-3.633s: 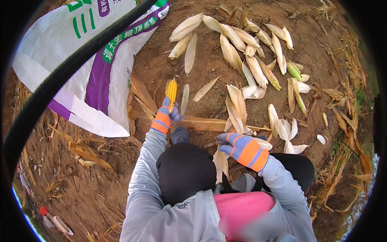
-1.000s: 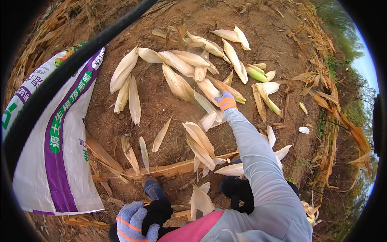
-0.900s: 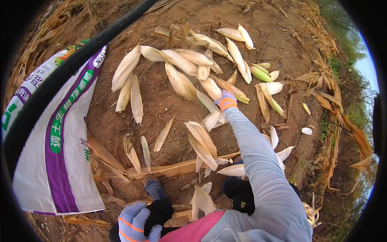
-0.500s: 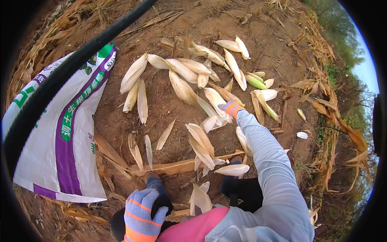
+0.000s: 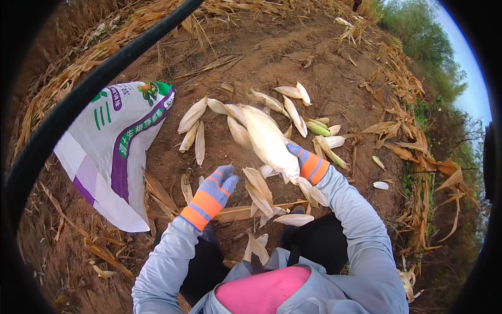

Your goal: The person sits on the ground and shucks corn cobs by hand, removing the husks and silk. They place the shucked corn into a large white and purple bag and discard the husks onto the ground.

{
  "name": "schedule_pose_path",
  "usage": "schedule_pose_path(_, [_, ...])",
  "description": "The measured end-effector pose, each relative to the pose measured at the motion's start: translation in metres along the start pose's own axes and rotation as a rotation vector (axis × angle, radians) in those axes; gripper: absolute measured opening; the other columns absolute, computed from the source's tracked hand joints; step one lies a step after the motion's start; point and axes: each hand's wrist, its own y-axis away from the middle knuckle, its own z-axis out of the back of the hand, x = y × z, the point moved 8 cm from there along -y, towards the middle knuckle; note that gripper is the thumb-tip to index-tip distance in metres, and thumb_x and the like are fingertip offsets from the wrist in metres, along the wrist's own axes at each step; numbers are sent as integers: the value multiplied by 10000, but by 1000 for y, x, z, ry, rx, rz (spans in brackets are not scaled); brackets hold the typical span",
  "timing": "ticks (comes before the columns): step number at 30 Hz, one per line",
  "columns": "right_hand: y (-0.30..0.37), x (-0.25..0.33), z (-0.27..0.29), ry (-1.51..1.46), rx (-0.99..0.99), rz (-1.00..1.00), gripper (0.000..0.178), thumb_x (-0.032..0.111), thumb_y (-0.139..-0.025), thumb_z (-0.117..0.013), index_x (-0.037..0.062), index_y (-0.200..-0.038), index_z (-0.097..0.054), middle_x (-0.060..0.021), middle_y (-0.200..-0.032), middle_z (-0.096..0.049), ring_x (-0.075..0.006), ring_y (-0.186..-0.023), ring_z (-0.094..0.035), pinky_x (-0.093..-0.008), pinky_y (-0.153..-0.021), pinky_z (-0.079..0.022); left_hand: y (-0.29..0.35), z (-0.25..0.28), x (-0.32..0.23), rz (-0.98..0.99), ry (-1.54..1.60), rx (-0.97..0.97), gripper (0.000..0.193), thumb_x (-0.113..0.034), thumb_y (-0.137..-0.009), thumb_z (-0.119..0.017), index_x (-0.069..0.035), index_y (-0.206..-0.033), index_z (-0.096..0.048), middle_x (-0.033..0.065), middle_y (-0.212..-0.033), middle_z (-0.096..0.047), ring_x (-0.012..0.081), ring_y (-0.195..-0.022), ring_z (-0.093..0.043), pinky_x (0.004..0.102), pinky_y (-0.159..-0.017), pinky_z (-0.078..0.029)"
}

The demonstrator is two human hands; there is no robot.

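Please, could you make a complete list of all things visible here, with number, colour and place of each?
Unshucked corn ear: one, cream, centre, held
Other unshucked ears: several, mostly cream, on ground beyond
Green-husked ear: one, green, right of centre
Loose husks: several, pale tan, before the legs
Sack: one, white, purple, green, left
Cable or strap: one, black, upper left
Dry corn debris: plenty, straw-coloured, field edges
Soil: one stretch, brown, underneath
Trees: uncountable, green, upper right
Left gloved hand: one, blue-orange, left of centre
Right gloved hand: one, blue-orange, gripping the held ear
Sleeves: two, grey, below
Shirt: one, pink, bottom
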Motion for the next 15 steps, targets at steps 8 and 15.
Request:
schedule_pose_path(8, [56, 1, -162, 697, 422, 546, 465, 285, -812, -501, 15, -1185, -434, -152, -1117, -525, -253, -966, -547, -382, -815, -453, -47, -36, 32, 194, 792, 294, 455, -249, -767, -611, -60, -1144, -441, 77, -1032, -551, 189, -852, -554, 311, -764, -455])
schedule_pose_path(15, [54, -4, -172, 609, 461, 533, 446, 262, -799, -533, 38, -1175, -448, -126, -1115, -530, -238, -974, -541, -382, -819, -450, -35, -44, -6, -44, 1072, 414, 530, -285, -735, -644, -71, -1165, -419, 96, -1117, -504, 228, -975, -520, 370, -806, -456])
